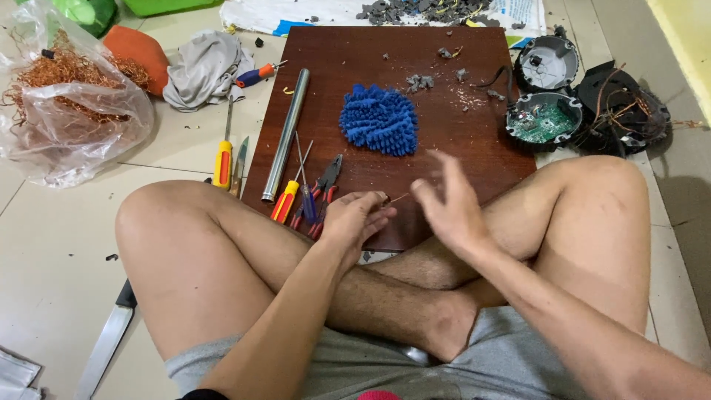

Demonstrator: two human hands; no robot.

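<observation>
We are pinching thin copper wire strand (pixel 398 198) in left hand (pixel 354 221) fingers; right hand (pixel 450 207) hovering open, blurred. Strand risking slipping, lost among grey debris (pixel 421 81) on brown wooden board (pixel 444 133).

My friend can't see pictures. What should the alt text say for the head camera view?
A person sitting cross-legged on the floor pinches a thin copper wire in the left hand, the right hand open beside it, over a dark wooden board holding a blue mop head, pliers and screwdrivers.

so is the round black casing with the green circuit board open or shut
Open. The round black casing lies face up on the floor beside the wooden board, its green circuit board exposed; a separate round black shell, possibly its cover, sits just behind it.
</observation>
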